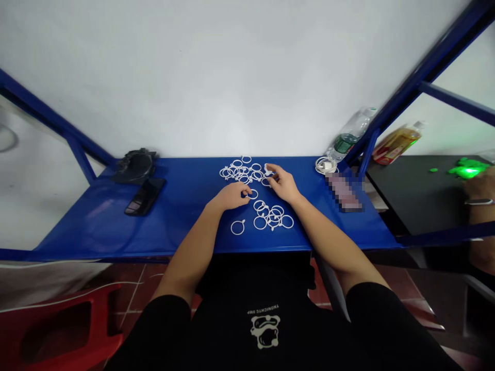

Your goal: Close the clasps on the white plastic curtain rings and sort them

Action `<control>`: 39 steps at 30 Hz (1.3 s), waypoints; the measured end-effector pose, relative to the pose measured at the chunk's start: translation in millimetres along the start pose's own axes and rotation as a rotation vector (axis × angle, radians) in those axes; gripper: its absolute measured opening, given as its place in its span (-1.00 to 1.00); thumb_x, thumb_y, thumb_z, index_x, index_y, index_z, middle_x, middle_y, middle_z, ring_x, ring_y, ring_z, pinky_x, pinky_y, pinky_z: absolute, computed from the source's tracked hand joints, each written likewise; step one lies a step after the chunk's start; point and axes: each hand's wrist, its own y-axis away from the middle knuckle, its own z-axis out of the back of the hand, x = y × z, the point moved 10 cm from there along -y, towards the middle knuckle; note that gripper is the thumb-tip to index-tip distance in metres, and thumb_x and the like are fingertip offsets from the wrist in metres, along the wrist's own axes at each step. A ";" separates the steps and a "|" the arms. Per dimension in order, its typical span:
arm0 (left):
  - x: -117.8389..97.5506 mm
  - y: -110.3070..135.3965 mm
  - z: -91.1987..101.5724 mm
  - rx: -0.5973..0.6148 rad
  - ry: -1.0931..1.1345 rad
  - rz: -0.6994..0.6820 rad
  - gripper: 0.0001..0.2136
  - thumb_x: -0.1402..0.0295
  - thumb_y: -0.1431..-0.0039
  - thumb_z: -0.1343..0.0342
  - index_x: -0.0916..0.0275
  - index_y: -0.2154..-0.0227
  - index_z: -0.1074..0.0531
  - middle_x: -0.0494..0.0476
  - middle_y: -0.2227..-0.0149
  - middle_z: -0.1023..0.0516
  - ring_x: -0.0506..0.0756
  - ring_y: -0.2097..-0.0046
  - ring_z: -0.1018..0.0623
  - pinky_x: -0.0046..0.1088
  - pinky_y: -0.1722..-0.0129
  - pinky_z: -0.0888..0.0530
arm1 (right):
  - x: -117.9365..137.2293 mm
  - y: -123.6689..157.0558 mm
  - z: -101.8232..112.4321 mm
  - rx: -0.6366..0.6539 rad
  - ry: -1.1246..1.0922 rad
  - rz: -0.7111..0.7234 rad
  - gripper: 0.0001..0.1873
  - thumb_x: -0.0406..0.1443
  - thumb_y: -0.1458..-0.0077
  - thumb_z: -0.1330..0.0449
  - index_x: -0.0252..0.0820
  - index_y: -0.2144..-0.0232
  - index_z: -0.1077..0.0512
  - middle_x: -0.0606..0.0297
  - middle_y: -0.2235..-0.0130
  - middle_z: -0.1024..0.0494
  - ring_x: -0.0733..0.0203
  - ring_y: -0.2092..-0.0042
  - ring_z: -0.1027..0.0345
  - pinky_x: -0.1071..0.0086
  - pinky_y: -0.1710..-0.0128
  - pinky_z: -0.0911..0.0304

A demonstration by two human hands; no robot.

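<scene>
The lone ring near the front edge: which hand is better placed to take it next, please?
Probably the left hand: it is nearer the lone ring; the right hand is beside farther rings.

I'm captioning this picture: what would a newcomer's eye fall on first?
Probably the white rings, lying in loose clusters on the blue table, with the left hand and right hand among them. Next, perhaps, the bright green heap on the dark table at far right.
</scene>
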 end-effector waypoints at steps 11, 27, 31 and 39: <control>-7.2 7.1 51.0 -0.470 0.034 0.071 -0.94 0.39 -0.31 -0.15 0.18 0.27 -0.52 0.07 0.28 -0.60 0.02 0.41 -0.49 -0.39 0.26 -0.51 | 31.7 16.3 -31.9 0.506 -0.051 0.126 -0.58 -0.51 -0.06 -0.21 -0.10 0.08 -0.66 0.27 0.14 -0.69 0.22 0.23 -0.51 0.32 0.15 -0.42; -13.8 6.1 52.3 -0.490 0.020 0.056 -0.85 0.23 -0.37 -0.26 0.12 0.18 -0.71 0.11 0.16 -0.74 0.10 0.25 -0.66 -0.34 0.11 -0.59 | 30.9 19.3 -44.4 0.494 0.091 0.198 -0.94 -0.35 -0.22 -0.32 -0.16 0.29 -0.63 0.08 -0.10 -0.55 0.11 0.09 -0.51 0.18 0.01 -0.42; -11.2 5.9 51.9 -0.508 -0.022 0.066 -0.77 0.26 -0.36 -0.26 0.15 0.01 -0.69 0.13 0.12 -0.73 0.04 0.41 -0.56 -0.34 0.14 -0.58 | 29.5 8.6 -23.3 0.292 0.029 0.127 -0.90 -0.26 -0.27 -0.27 -0.16 0.27 -0.56 0.06 -0.14 -0.52 0.23 0.27 -0.40 0.27 0.16 -0.38; -5.7 6.6 47.2 -0.508 0.040 0.082 -0.78 0.37 -0.38 -0.14 0.16 0.07 -0.68 0.14 0.12 -0.74 0.07 0.31 -0.63 -0.35 0.15 -0.60 | -0.1 2.9 -20.9 0.086 -0.462 -0.179 -0.59 -0.13 -0.06 -0.36 -0.07 0.07 -0.40 0.43 0.41 -0.56 0.26 0.42 -0.40 0.41 0.39 -0.29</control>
